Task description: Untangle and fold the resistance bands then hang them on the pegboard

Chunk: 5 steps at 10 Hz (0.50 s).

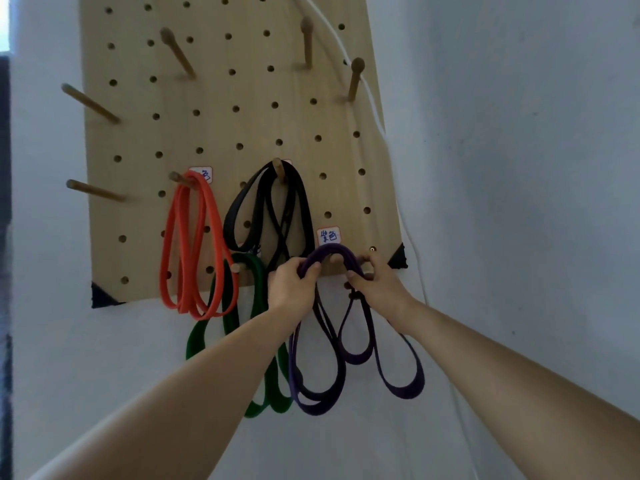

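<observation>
If the left hand (294,284) or right hand (379,285) lets go before every strand clears the peg (335,259), a fold of the purple band (329,250) could slip off the tip and the whole bundle could drop or come unfolded. The band is springy, so uneven tension between the two grips would cause just that. Both hands are curled tight on the band, the left pinching the left side of its top arch and the right gripping the right side, with the arch raised around the peg. Whether it rests on the peg cannot be told. Its loops dangle below, between the forearms. The left hand sits just beside the green band (258,282) and under the black band (304,209) – pulling back carelessly might snag either. The orange band (211,220) hangs further left on the pegboard (225,133).
</observation>
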Available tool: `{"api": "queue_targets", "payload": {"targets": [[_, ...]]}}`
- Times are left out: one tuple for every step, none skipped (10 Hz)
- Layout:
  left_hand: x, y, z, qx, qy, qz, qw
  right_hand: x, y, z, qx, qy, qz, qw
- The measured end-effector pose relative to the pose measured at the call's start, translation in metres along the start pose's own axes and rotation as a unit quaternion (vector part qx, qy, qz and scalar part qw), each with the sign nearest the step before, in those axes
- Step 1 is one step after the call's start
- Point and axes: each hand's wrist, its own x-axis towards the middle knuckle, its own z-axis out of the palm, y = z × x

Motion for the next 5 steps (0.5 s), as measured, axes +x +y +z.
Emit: {"api": "queue_targets", "payload": {"targets": [[0.001, 0.001, -0.006, 0.004, -0.024, -0.012, 1.0, -0.006, -0.008, -0.005, -0.054, -0.016, -0.002, 0.998], [-0.001, 0.003, -0.008, -0.002, -0.053, -0.026, 0.998, -0.017, -0.017, -0.014, -0.132, -0.061, -0.008, 0.989], [-0.006, 0.002, -0.01, -0.01, -0.089, -0.03, 0.996, -0.028, -0.026, -0.024, -0.214, -0.134, 0.004, 0.968], [-0.017, 0.0, -0.016, -0.005, -0.124, -0.015, 0.992, -0.046, -0.042, -0.031, -0.251, -0.163, 0.017, 0.954], [-0.025, 0.006, -0.029, -0.019, -0.144, -0.01, 0.989, -0.059, -0.061, -0.038, -0.279, -0.141, 0.007, 0.95]]}}
